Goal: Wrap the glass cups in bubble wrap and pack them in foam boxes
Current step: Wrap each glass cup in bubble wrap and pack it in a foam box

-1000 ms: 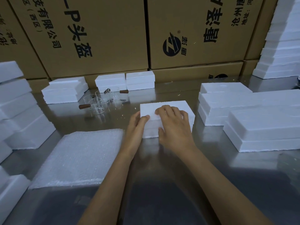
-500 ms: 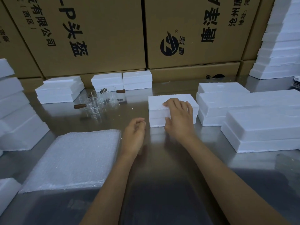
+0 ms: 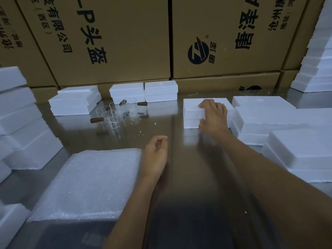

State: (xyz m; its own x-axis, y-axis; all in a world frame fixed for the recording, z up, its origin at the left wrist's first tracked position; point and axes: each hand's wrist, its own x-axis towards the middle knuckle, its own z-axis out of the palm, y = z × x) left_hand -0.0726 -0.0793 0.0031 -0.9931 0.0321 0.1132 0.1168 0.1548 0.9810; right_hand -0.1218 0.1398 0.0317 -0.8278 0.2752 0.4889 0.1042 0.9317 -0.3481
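Under the right hand's [image 3: 212, 116] fingers sits a closed foam box [image 3: 193, 114], now pushed well to the right until it lies just beside the stack of foam slabs [image 3: 269, 119]. A second ago it sat nearer the middle of the steel table [image 3: 179, 177], with both hands on it. The right hand grasps it alone now: fingers curled over the top edge, thumb pressed against the near side wall.

The left hand [image 3: 156, 153] has let go and drawn back toward the body. It hangs above the table just right of the bubble wrap stack [image 3: 86, 184], its fingers loosely curled and holding nothing.

Beyond the left fingertips and a little to their left, the glass cups [image 3: 115, 114] stand clustered and bare, brown handles pointing outward, well apart from either hand. More foam boxes [image 3: 143, 91] wait behind them against the cardboard cartons [image 3: 125, 42].

Judging from this, one box counts as packed and is being parked with the finished pile. The freed left hand sits closest to the wrap, so the likely next step is taking a fresh sheet and then a cup. Several cups remain unwrapped, so the task looks far from finished.
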